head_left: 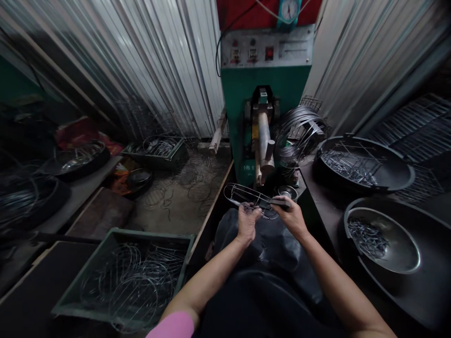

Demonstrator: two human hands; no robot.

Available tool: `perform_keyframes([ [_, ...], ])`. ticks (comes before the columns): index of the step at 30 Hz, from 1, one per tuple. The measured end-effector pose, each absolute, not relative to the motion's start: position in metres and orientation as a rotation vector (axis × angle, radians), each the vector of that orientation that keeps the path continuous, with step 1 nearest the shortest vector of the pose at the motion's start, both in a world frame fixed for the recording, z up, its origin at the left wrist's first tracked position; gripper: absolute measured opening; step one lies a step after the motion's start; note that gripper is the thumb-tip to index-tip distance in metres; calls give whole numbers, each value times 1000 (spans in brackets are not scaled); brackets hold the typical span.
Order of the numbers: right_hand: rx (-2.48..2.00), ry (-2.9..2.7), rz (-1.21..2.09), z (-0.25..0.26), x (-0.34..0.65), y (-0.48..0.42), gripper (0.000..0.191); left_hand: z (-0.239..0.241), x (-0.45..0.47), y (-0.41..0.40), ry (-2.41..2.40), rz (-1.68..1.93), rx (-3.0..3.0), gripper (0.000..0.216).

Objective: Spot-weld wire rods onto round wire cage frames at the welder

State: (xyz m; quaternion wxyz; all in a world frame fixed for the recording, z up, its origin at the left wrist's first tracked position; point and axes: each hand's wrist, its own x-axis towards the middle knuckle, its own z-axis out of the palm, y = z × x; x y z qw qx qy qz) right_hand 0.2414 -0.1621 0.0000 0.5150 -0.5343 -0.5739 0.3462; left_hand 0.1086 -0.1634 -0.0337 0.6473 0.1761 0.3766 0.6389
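Head view has us seated before the green machine (265, 94), holding a wire frame (246, 196) over our lap. Our left hand (248, 221) is clenched on its near edge; our right hand (289, 213) is closed around its right end, just below the machine's horizontal arm (264, 141). We judge the frame's thin wires could twist or snag if our grips pull unevenly. A crate of wire loops (130, 277) sits at our left, a bowl of small metal pieces (382, 239) at our right.
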Motion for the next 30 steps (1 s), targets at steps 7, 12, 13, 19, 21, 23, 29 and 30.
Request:
perform_keyframes([
  [7, -1336, -1392, 714, 1, 241, -149, 23, -33, 121, -150, 898, 1425, 326, 49],
  [12, -1319, -1429, 756, 1, 247, -141, 24, -32, 123, -143, 893, 1409, 318, 48],
  [13, -1316, -1422, 765, 1, 249, -139, 25, -33, 123, -141, 893, 1405, 316, 48],
  [19, -1321, -1396, 754, -3, 252, -130, 25, -37, 128, -133, 905, 1402, 305, 46],
  [21, -1328, -1396, 747, -5, 253, -127, 25, -37, 129, -130, 905, 1404, 299, 47],
  [23, -1328, -1391, 732, -5, 252, -123, 25, -36, 130, -127, 903, 1411, 296, 48],
  [29, -1322, -1385, 668, -3, 252, -110, 24, -34, 132, -116, 907, 1404, 284, 49],
  [30, -1321, -1387, 661, -3, 252, -109, 24, -34, 132, -116, 908, 1401, 278, 50],
])
